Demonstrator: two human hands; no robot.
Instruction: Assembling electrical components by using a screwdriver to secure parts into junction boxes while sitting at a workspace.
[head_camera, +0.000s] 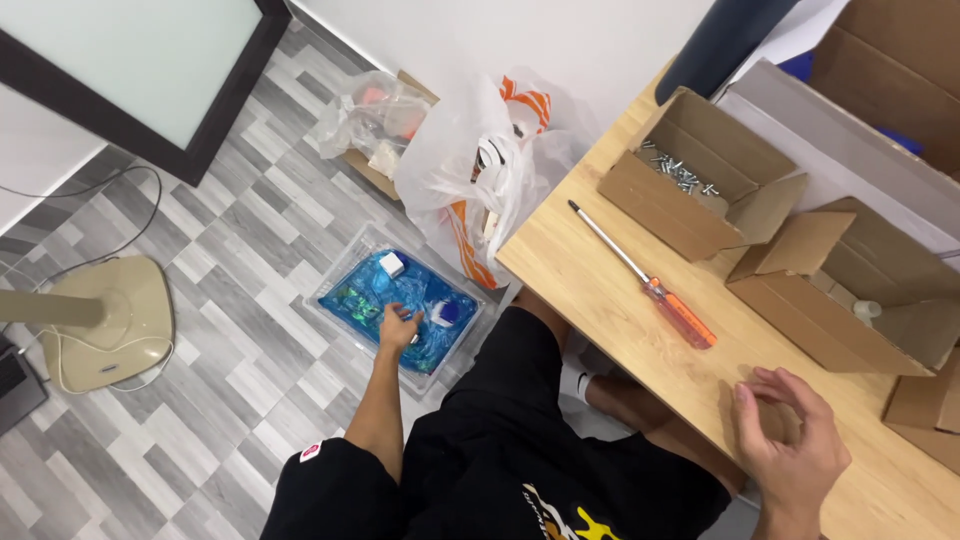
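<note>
Clear plastic bin (340, 290) lined with blue bags sits on the grey tiled floor, just left of the wooden table (600, 290). Left hand (398, 327) reaches into it, fingers curled on a small item; grip unclear. Right hand (790, 440) rests on the table, loosely open, near an orange-handled screwdriver (650, 285).

The wooden table (600, 290) carries an orange-handled screwdriver (645, 283); beyond the screwdriver sit open cardboard boxes (690, 175). Left of the table, a clear tray (400, 300) lies on the grey floor (220, 300).
</note>
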